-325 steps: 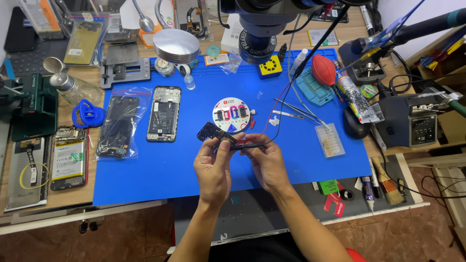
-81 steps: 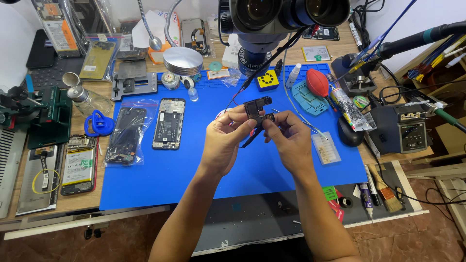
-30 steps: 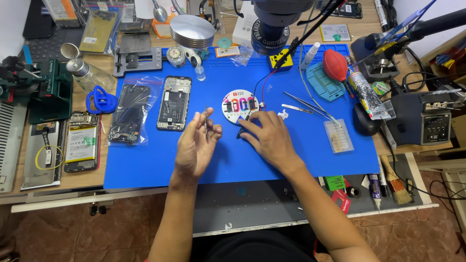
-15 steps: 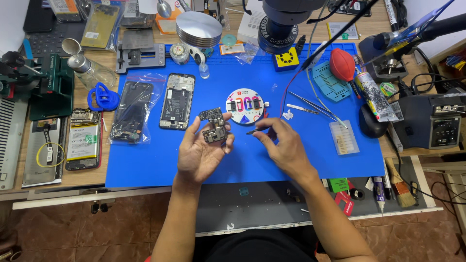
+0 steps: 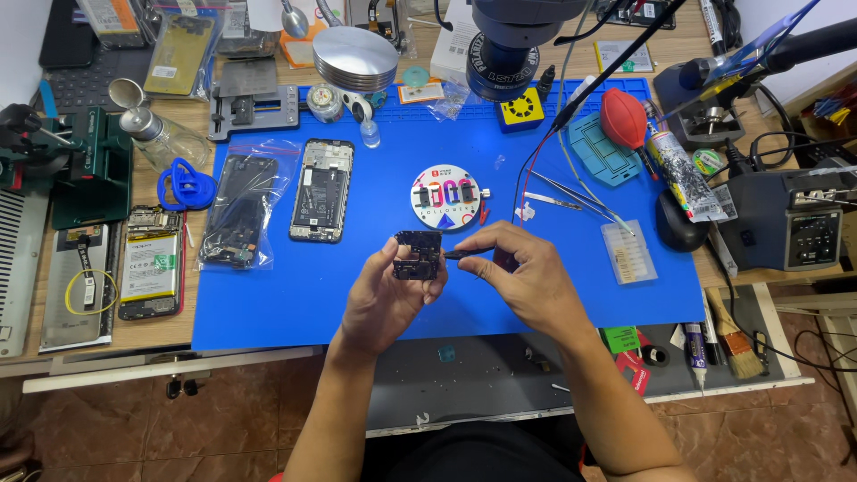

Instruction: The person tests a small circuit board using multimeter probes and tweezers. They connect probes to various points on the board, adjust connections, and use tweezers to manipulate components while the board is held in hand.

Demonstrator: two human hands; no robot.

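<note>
My left hand (image 5: 386, 295) holds a small dark circuit board (image 5: 417, 255) upright between thumb and fingers above the blue work mat (image 5: 295, 295). My right hand (image 5: 527, 278) pinches a thin dark tool (image 5: 457, 254) whose tip touches the board's right edge. A round white disc (image 5: 445, 197) with small coloured parts lies just beyond both hands. An opened phone (image 5: 321, 189) lies face down to the left on the mat.
A microscope head (image 5: 513, 45) hangs over the mat's far edge. Tweezers (image 5: 571, 198), a clear parts box (image 5: 627, 252), a red blower (image 5: 622, 118) and a soldering station (image 5: 790, 219) sit to the right. A bagged phone (image 5: 237, 210) and a battery phone (image 5: 150, 272) lie left.
Since half a second ago my left hand has turned the board upright and raised it, and my right hand has brought the thin tool against its edge.
</note>
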